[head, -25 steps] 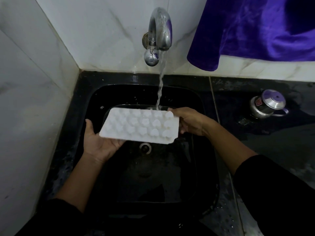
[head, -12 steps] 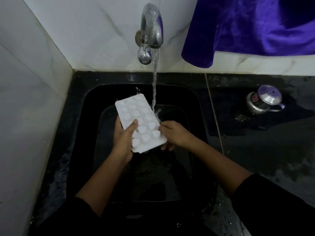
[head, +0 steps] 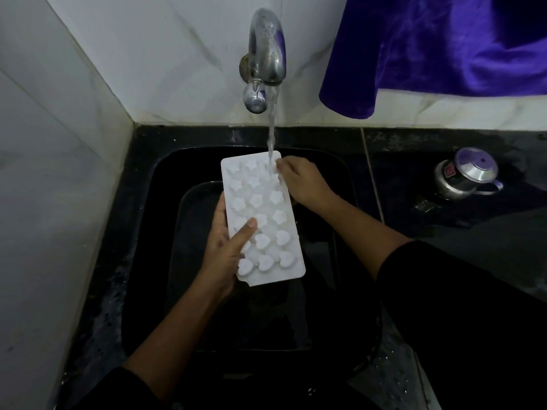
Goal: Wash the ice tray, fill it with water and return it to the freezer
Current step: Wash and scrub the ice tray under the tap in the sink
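Observation:
A white ice tray [head: 268, 232] with heart and flower moulds is held lengthwise over the black sink [head: 148, 232], its far end under the running water from the chrome tap [head: 266, 54]. My left hand [head: 226, 250] grips the tray's left edge, thumb lying across the moulds. My right hand [head: 302, 180] is at the tray's far right corner, its fingertips on the edge where the stream lands.
A purple cloth [head: 429, 45] hangs over the wall at the upper right. A small steel lidded pot [head: 466, 173] stands on the wet black counter to the right of the sink. White marble walls close in the left side and back.
The tray has turned from crosswise to lengthwise and moved up under the stream. My right hand slid from the tray's near end to its far corner; my left hand keeps its hold.

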Demonstrator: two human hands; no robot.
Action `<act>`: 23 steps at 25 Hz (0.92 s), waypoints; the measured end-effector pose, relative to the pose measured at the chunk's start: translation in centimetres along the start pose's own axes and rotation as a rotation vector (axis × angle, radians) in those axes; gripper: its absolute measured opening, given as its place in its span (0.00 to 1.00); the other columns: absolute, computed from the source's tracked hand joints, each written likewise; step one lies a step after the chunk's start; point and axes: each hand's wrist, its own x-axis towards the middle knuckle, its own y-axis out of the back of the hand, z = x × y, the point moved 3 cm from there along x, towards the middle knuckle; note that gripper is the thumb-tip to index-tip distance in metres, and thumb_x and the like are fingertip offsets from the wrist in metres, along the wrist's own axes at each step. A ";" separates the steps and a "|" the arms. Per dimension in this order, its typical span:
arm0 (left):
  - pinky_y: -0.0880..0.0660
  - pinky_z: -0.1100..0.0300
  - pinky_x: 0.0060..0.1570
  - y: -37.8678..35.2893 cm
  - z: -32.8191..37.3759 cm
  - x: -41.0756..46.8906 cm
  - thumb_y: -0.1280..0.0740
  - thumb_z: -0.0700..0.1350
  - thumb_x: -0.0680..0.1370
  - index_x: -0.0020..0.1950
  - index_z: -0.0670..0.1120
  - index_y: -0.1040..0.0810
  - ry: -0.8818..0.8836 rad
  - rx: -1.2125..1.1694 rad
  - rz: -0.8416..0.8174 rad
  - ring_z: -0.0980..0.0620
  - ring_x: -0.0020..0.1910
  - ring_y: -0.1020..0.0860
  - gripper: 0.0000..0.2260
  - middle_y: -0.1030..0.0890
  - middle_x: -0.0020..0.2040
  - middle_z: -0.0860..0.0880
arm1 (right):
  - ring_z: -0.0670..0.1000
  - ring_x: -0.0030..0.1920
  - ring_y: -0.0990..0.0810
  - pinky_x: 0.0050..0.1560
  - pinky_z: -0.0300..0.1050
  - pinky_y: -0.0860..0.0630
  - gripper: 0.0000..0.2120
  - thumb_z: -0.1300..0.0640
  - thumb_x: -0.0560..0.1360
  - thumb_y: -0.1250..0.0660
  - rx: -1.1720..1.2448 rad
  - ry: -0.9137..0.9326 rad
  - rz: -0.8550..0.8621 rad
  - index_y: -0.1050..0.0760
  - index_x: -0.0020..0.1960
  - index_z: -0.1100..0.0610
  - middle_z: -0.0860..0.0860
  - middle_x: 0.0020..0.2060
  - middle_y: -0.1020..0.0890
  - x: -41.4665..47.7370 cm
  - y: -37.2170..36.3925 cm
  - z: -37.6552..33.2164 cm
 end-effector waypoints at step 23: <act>0.18 0.49 0.60 2.9 0.0 -1.3 0.36 0.42 0.85 0.80 0.56 0.34 0.105 -0.049 -0.061 0.43 0.68 0.20 0.25 0.20 0.71 0.48 | 0.58 0.63 0.20 0.56 0.55 0.19 0.24 0.45 0.86 0.46 -0.515 0.260 -0.041 0.33 0.78 0.55 0.56 0.77 0.32 -3.5 -1.6 0.5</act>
